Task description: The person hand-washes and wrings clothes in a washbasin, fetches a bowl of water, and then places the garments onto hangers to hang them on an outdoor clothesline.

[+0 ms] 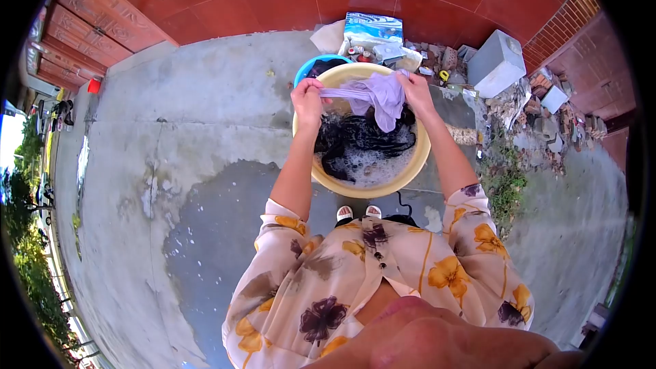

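A light purple garment (377, 96) is stretched between my two hands above a large yellow basin (321, 178). My left hand (307, 100) grips its narrow, drawn-out end near the basin's left rim. The fingers of my right hand (415, 93) are closed on the bunched part, and a fold hangs down from there. Dark wet clothes (365, 138) lie in sudsy water (379, 169) in the basin. Which kind of garment the purple cloth is, I cannot tell.
A blue basin (302, 71) with dark cloth stands behind the yellow one. Beyond are a blue-and-white box (374, 27), a grey-white block (497, 65) and a heap of bricks and rubble (547, 119). Wet concrete (225, 232) lies to the left, and a red wall (273, 0) closes the back.
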Demonstrator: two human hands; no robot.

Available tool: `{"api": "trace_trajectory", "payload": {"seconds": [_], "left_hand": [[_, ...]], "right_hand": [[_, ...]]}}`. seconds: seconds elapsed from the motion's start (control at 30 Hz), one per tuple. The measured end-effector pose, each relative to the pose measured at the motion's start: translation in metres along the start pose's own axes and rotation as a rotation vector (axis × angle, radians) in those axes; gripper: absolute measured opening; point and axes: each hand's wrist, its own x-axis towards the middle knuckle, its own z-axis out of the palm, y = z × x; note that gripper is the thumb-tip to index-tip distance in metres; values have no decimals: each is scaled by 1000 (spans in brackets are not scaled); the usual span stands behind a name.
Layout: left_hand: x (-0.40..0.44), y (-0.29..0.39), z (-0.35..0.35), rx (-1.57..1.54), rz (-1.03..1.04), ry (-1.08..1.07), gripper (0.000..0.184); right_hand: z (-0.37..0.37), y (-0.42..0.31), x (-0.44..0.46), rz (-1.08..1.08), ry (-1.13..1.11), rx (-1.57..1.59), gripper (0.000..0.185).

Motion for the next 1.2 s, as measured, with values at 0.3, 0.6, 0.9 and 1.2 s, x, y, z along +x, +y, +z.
{"api": "trace_trajectory", "payload": {"seconds": [0.3, 0.6, 0.9, 1.2], "left_hand": [[-40, -20, -6, 1071, 577, -61, 22], [-43, -110, -2, 1595, 496, -294, 71], [-42, -92, -11, 1286, 173, -311, 63], [-43, -73, -22, 783, 472, -283, 14]], "right_hand": [[5, 3, -28, -224, 198, -835, 46], [73, 65, -60, -403, -155, -1233, 53], [60, 98, 18, -92, -70, -900, 35], [56, -32, -17, -237, -72, -622, 35]]}}
